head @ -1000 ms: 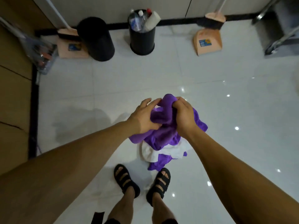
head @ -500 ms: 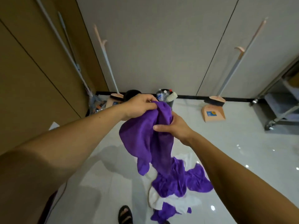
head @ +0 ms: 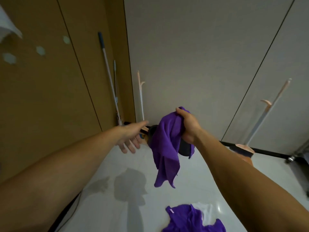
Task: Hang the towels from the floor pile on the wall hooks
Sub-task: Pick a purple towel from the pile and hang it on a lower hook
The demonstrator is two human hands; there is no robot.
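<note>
My right hand (head: 188, 125) grips a purple towel (head: 166, 148) by its bunched top, held up in mid-air so the cloth hangs down. My left hand (head: 131, 138) is off the towel, to its left, with its fingers spread and holding nothing. The floor pile (head: 194, 219) of purple and white towels lies at the bottom of the view, below the hanging towel. Pale round wall hooks (head: 40, 50) sit on the brown wall at the upper left, and a white cloth (head: 7, 25) hangs at the top left corner.
Mop handles (head: 109, 77) lean in the corner where the brown wall meets the grey wall. A broom handle (head: 141, 96) and a second broom with dustpan (head: 242, 148) stand against the grey wall. A dark bin (head: 184, 149) shows behind the towel. A metal trolley (head: 301, 153) is far right.
The view has tilted up from the floor to the walls. My left hand has let go of the purple towel and moved left; my right hand now holds it alone, higher up.
</note>
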